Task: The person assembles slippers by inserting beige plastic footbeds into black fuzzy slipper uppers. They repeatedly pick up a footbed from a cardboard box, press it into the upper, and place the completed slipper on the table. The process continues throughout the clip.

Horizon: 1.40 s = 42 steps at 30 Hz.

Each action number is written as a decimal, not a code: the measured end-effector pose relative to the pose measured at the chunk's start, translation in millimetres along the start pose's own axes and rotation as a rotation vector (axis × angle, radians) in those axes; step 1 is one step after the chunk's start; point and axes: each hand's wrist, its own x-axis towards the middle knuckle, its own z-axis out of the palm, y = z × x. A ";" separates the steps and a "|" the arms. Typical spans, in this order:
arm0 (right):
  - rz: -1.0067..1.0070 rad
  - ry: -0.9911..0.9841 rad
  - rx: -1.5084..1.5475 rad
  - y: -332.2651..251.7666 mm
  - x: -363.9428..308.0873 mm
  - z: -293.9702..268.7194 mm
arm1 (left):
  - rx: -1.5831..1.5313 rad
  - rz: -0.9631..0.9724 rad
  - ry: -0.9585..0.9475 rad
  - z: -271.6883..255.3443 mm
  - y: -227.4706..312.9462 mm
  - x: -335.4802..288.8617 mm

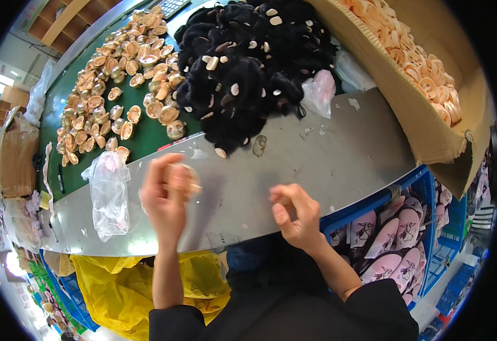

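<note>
My left hand (166,193), raised over the grey metal table (243,187), is closed round a beige, rounded piece (193,181). Both hand and piece are smeared by motion, so the piece's exact kind does not show. My right hand (297,216) hovers above the table's near edge, fingers curled, with a gap between thumb and forefinger and nothing visible in it. Beyond the hands lies a heap of black fluffy pieces (248,74) with small pale bits on it. Left of that heap, many gold and peach hollow shells (132,65) spread over a green mat (75,176).
A crumpled clear plastic bag (109,199) lies left of my hands. At the right stands a cardboard box (396,85) of peach rings (430,79). Below it, a blue crate (427,256) holds pink printed pieces (399,233). A yellow bag (112,290) hangs below the table edge.
</note>
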 end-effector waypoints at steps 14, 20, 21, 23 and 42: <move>0.316 0.322 0.455 3.0 3.4 -54.9 | 0.231 0.467 -0.406 131.8 60.2 56.4; 0.259 0.421 0.438 19.7 -11.4 -62.7 | 0.460 0.955 -0.453 243.4 90.3 155.0; 0.222 0.404 0.370 23.0 -13.3 -60.5 | 0.549 0.951 -0.499 262.9 81.0 173.6; 0.156 0.390 0.275 20.7 -11.0 -57.4 | 0.740 0.857 -0.520 283.4 44.5 200.8; -0.023 0.334 0.007 17.3 0.7 -65.0 | 0.387 0.499 -0.243 182.4 46.1 133.5</move>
